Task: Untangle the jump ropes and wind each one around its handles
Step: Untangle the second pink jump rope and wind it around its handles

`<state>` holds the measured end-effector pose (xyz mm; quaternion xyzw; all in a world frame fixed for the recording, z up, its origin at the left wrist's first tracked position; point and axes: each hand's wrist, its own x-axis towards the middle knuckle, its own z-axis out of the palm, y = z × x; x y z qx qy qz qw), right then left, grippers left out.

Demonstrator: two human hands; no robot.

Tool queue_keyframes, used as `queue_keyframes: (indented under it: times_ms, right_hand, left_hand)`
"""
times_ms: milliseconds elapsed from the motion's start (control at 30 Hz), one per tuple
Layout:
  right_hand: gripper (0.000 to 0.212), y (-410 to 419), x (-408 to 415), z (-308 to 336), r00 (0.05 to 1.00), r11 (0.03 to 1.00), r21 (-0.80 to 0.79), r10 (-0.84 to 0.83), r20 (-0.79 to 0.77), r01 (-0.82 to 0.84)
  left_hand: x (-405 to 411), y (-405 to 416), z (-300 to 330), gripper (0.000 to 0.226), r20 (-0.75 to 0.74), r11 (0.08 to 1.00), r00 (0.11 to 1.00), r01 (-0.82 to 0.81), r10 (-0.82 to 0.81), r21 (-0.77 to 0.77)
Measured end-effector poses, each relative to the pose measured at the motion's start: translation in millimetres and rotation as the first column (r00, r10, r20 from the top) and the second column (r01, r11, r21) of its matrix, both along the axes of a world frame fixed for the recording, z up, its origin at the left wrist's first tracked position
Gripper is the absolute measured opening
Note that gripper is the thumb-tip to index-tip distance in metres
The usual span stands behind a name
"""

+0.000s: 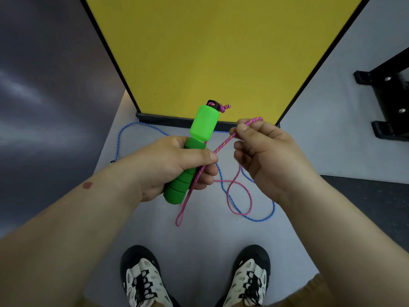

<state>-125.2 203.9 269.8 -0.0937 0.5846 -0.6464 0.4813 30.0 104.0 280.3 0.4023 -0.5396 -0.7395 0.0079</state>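
Gripping the green handle (190, 160) upright, the left hand (168, 165) pins the pink rope (223, 144) under its thumb while the right hand (263, 151) pinches that rope, the blue rope (250, 218) trailing on the floor (199, 235).

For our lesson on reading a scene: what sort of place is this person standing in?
Probably a gym or exercise room: a smooth grey floor, a black-edged yellow mat or panel, a bolted-down black metal frame, and jump ropes.

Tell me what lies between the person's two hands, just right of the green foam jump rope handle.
In the head view, a taut stretch of pink braided rope runs from the left hand up to the right hand.
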Motion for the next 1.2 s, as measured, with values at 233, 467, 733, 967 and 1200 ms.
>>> queue_keyframes:
  times_ms: [233, 467, 733, 967, 1200]
  right_hand:
    - [0.005, 1, 1, 0, 0.997, 0.999, 0.006, 0.047, 0.061, -0.047]
    - [0.010, 2, 11, 0, 0.973, 0.974, 0.005, 0.225, 0.042, -0.225]
    - [0.003, -1, 0, 3, 0.997, 0.999, 0.000, -0.040, 0.062, 0.040]
    - [0.006, 2, 5, 0, 0.985, 0.990, -0.017, 0.138, 0.101, -0.137]
    - [0.008, 2, 10, 2, 0.981, 0.982, -0.011, 0.189, 0.044, -0.189]
  left_hand:
    - [-1, 0, 0, 0.008, -0.008, 1.000, 1.000, 0.003, -0.003, 0.003]
    - [0, 0, 2, 0.009, -0.011, 1.000, 1.000, -0.007, 0.007, 0.009]
    - [0, -1, 1, 0.007, -0.002, 1.000, 1.000, -0.001, 0.001, 0.001]
    - [0, 0, 1, 0.006, -0.010, 1.000, 1.000, -0.008, 0.009, 0.003]
    - [0, 0, 1, 0.008, -0.010, 1.000, 1.000, -0.010, 0.011, 0.012]
